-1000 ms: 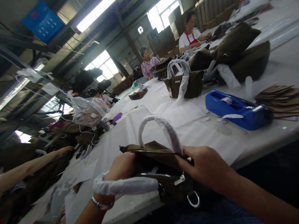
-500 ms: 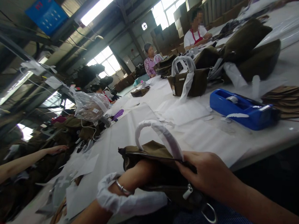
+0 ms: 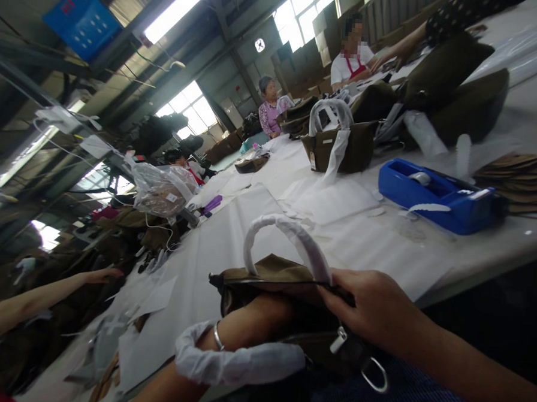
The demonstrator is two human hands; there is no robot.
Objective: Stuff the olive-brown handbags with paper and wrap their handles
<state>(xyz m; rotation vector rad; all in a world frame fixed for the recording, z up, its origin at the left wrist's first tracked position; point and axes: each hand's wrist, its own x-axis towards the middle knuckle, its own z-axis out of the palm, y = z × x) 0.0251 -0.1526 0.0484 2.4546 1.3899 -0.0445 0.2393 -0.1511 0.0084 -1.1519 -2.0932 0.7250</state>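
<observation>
An olive-brown handbag [image 3: 274, 267] is held open at the table's near edge, its two handles wrapped in white padding. My left hand [image 3: 267, 315] reaches through the near handle [image 3: 242, 364] into the bag's mouth; its fingers are hidden inside. At the bag's right end, my right hand [image 3: 371, 302] is closed on the rim beside the foot of the far handle [image 3: 309, 245], thumb on the near side. Below it hang a zipper pull [image 3: 338, 339] and a metal ring [image 3: 378, 378].
A blue tape dispenser [image 3: 435, 195] stands on the white table [image 3: 221, 240], near a stack of brown pieces [image 3: 517, 178]. Another wrapped-handle bag [image 3: 338, 147] sits farther back. A co-worker's arm [image 3: 42, 297] extends over dark bags at left. Other people work across the table.
My left arm has pushed slightly farther right into the bag. My right hand keeps its hold. At the far right, another person's dotted sleeve and arm have come in over the table.
</observation>
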